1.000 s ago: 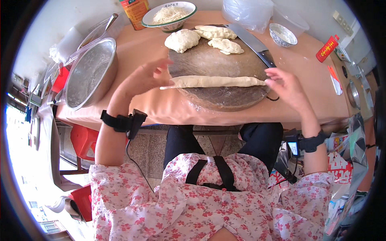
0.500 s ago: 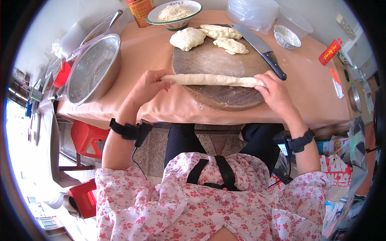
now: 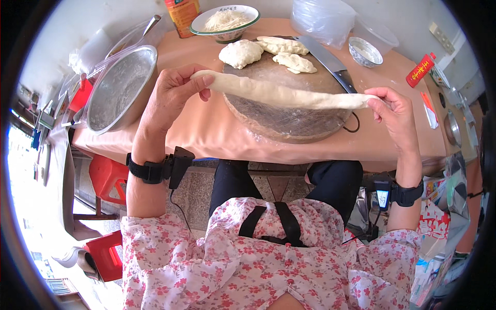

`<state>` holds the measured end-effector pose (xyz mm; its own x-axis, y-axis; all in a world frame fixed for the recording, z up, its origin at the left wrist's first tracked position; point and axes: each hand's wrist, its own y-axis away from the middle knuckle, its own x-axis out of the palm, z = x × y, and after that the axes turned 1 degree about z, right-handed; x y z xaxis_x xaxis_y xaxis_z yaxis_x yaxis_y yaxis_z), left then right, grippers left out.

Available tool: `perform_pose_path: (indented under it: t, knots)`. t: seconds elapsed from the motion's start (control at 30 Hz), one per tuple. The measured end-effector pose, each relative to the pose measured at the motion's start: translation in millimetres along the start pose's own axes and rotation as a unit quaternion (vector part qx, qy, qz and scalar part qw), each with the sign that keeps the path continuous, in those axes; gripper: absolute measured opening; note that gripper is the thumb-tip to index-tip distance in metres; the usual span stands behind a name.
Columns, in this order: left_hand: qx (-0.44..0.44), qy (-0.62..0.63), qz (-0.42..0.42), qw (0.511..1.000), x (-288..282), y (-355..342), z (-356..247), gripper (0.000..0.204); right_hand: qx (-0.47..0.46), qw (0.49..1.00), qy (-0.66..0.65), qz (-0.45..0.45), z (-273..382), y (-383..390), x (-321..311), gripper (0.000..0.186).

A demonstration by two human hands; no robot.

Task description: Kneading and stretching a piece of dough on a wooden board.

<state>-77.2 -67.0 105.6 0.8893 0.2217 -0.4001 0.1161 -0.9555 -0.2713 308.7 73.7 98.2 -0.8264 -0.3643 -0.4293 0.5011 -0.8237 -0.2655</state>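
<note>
A long rope of pale dough (image 3: 281,96) stretches between my two hands, held up in front of the round wooden chopping board (image 3: 274,121). My left hand (image 3: 175,93) pinches its left end between thumb and fingers. At the other end, my right hand (image 3: 395,113) grips the tip, which is thinner there. Three more lumps of dough lie at the back of the board: a rounded one (image 3: 241,53), a folded one (image 3: 281,45) and a smaller one (image 3: 295,63). A cleaver (image 3: 325,57) rests on the board's right side, its handle partly hidden behind the rope.
A large metal basin (image 3: 121,90) tilts at the left. Behind the board stand a bowl of pale shreds (image 3: 226,23) and an orange container (image 3: 183,18). A small patterned bowl (image 3: 365,52), clear plastic tubs (image 3: 323,23) and a red bottle (image 3: 420,70) are at the right.
Both hands have lifted off the board and spread apart, my right hand moving right and my left hand left. The dough rope is now longer and raised.
</note>
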Motion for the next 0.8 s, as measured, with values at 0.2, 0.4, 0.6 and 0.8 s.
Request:
perform_pose_path:
  t: [0.2, 0.4, 0.6, 0.8]
  knots:
    - [0.018, -0.018, 0.028, 0.999, 4, -1, -14, 0.022, -0.018, 1.000, 0.016, -0.013, 7, 3, -1, 0.015]
    - [0.031, -0.022, 0.110, 0.993, -11, 7, -26, 0.018, 0.006, 0.998, 0.046, 0.031, 18, 15, -7, 0.013]
    - [0.027, 0.006, 0.021, 0.999, -12, -15, -9, 0.022, -0.011, 0.999, -0.036, -0.032, 18, -3, -3, 0.010]
    - [-0.040, 0.035, 0.052, 0.997, 1, -21, -9, 0.022, 0.036, 0.998, -0.008, 0.050, 16, -8, -3, 0.009]
